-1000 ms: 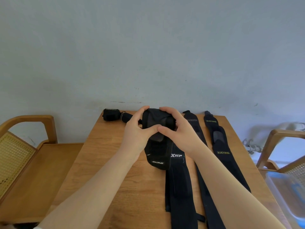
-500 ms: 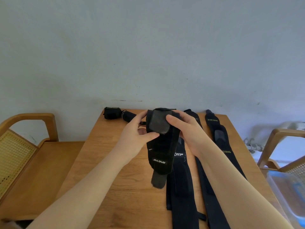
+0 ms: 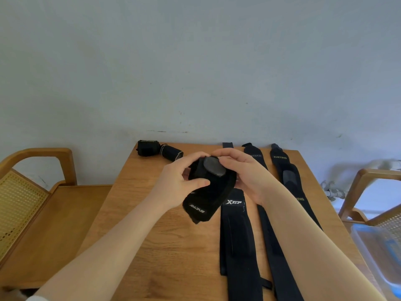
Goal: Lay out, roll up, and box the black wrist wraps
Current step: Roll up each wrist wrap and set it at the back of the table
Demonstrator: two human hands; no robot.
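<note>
You now grip the black wrap (image 3: 209, 187) in both your left hand (image 3: 173, 187) and right hand (image 3: 247, 177) above the table (image 3: 152, 246), its hanging tail shorter than a moment ago, so the roll looks nearly finished.

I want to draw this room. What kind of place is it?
Probably a room in a home, though that is a guess. There is a small wooden table pushed against a plain pale wall, and wooden chairs with woven cane panels stand on either side of it.
</note>
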